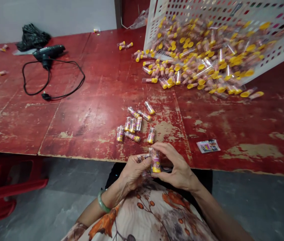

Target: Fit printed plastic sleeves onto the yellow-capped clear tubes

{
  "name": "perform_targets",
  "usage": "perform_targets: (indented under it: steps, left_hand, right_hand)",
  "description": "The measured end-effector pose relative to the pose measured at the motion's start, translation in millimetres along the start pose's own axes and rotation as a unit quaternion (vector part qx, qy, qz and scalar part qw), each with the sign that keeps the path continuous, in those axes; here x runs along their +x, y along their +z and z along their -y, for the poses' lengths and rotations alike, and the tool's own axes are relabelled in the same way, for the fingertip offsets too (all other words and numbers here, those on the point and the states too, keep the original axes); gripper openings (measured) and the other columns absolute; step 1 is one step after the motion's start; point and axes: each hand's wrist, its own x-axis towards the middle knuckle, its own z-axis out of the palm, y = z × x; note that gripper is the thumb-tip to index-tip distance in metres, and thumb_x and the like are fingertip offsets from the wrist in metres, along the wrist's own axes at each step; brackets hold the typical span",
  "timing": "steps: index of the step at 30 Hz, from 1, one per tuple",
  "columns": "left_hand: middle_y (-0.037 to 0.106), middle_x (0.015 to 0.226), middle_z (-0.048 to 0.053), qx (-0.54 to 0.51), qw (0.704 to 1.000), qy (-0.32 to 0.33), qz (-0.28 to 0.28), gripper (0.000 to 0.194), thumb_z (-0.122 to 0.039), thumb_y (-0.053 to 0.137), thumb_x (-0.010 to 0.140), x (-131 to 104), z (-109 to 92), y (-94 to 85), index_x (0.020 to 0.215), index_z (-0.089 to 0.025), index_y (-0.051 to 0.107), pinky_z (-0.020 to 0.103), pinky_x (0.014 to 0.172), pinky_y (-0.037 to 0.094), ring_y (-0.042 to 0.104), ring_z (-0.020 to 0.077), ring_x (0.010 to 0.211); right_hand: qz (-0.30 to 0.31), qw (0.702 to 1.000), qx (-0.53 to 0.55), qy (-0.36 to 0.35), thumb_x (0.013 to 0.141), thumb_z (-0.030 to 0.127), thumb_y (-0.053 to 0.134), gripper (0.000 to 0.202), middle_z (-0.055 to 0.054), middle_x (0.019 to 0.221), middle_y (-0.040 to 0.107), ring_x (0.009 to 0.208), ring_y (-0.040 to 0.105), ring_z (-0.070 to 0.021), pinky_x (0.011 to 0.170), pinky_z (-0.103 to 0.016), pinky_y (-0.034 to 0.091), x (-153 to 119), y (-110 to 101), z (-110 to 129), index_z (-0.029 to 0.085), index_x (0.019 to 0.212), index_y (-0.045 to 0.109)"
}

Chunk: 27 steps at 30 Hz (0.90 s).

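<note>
Close to the table's front edge, my right hand [178, 167] grips a small clear tube [156, 160] with a yellow cap, thumb at its lower end and fingers at its top. A printed label shows on the tube, which stands with its cap toward me. My left hand [134, 170] is closed beside it, its thumb touching the tube's left side. Small printed labels [143, 157] stick out from the left fingers; how many is hidden. Just beyond my hands lie several labelled tubes [132, 125] with yellow caps.
A white plastic basket [154, 25] lies tipped at the back right, yellow-capped tubes [189, 70] spilling out. A small stack of printed labels [208, 146] rests to the right. At the left are a corded heat gun [48, 52] and a black plastic bag [32, 36]. A red stool [18, 184] stands below.
</note>
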Motion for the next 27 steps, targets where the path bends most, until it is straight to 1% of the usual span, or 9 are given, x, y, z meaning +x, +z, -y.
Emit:
perform_targets:
  steps: [4,9,12,15,18,20,22,24,27]
  left_hand:
    - [0.069,0.073,0.009,-0.037,0.997,-0.050,-0.046,0.038,-0.036,0.077,0.067,1,-7,-6.6,0.091,-0.009,0.067,0.027,0.058,0.053,0.065,0.0167,0.060]
    - [0.070,0.083,0.013,-0.094,0.992,-0.052,-0.065,0.013,-0.016,0.064,0.075,-2,-17,-12.0,0.083,-0.006,0.067,0.033,0.068,0.057,0.069,0.0218,0.075]
    - [0.070,0.086,0.014,-0.081,0.995,-0.048,-0.042,0.012,-0.011,0.064,0.074,-3,-21,-11.8,0.084,-0.005,0.067,0.034,0.073,0.057,0.069,0.0217,0.077]
    - [0.070,0.085,0.014,-0.048,0.998,-0.026,-0.030,0.017,-0.020,0.068,0.076,0,-23,-12.9,0.086,-0.006,0.067,0.032,0.070,0.056,0.068,0.0203,0.073]
    - [0.070,0.085,0.013,-0.015,0.999,0.013,-0.047,0.021,-0.025,0.071,0.074,3,-26,-16.8,0.086,-0.008,0.067,0.031,0.068,0.056,0.068,0.0197,0.072]
    - [0.070,0.085,0.013,-0.002,0.997,0.032,-0.063,0.023,-0.029,0.072,0.074,4,-28,-19.4,0.086,-0.009,0.066,0.031,0.067,0.055,0.068,0.0199,0.072]
    - [0.070,0.084,0.013,-0.004,0.996,0.038,-0.078,0.028,-0.036,0.069,0.076,5,-31,-20.6,0.083,-0.009,0.067,0.032,0.066,0.055,0.068,0.0202,0.071]
    - [0.070,0.081,0.014,-0.013,0.995,0.040,-0.092,0.035,-0.043,0.065,0.078,5,-33,-20.5,0.080,-0.008,0.067,0.031,0.063,0.055,0.067,0.0197,0.067]
    - [0.071,0.078,0.013,-0.007,0.994,0.046,-0.103,0.033,-0.042,0.068,0.076,6,-35,-19.5,0.079,-0.009,0.067,0.030,0.063,0.055,0.067,0.0179,0.063]
  right_hand:
    - [-0.062,0.995,-0.026,0.073,0.068,0.038,0.075,0.063,-0.011,0.121,0.058,0.111,0.055,-0.0278,0.095,-0.046,0.044,28,-11,-41,0.023,0.124,0.051]
    - [-0.129,0.970,-0.101,0.180,0.056,0.043,0.079,0.065,-0.011,0.108,0.061,0.098,0.057,-0.0299,0.086,-0.047,0.045,79,-4,-104,0.019,0.113,0.058]
    - [-0.086,0.973,-0.083,0.195,0.056,0.042,0.079,0.067,-0.009,0.100,0.061,0.090,0.057,-0.0259,0.078,-0.041,0.047,95,14,-109,0.016,0.114,0.058]
    - [-0.036,0.981,-0.074,0.176,0.055,0.043,0.080,0.072,-0.008,0.097,0.061,0.082,0.057,-0.0225,0.072,-0.037,0.047,100,20,-98,0.017,0.118,0.057]
    - [-0.019,0.979,-0.052,0.196,0.058,0.044,0.079,0.062,-0.005,0.088,0.064,0.069,0.056,-0.0177,0.062,-0.032,0.046,115,-4,-96,0.018,0.112,0.062]
    - [-0.075,0.972,-0.079,0.211,0.067,0.044,0.073,0.049,-0.005,0.082,0.066,0.065,0.055,-0.0150,0.061,-0.029,0.044,139,-31,-110,0.015,0.106,0.066]
    - [-0.154,0.955,-0.165,0.193,0.075,0.040,0.065,0.041,-0.009,0.087,0.067,0.074,0.058,-0.0147,0.069,-0.029,0.043,171,-55,-135,0.008,0.100,0.068]
    - [-0.160,0.942,-0.227,0.189,0.080,0.039,0.055,0.046,-0.015,0.096,0.065,0.093,0.059,-0.0182,0.079,-0.032,0.040,204,-69,-164,-0.002,0.100,0.065]
    - [-0.149,0.940,-0.242,0.191,0.079,0.043,0.048,0.058,-0.024,0.116,0.055,0.113,0.051,-0.0237,0.085,-0.034,0.036,236,-69,-199,-0.010,0.098,0.061]
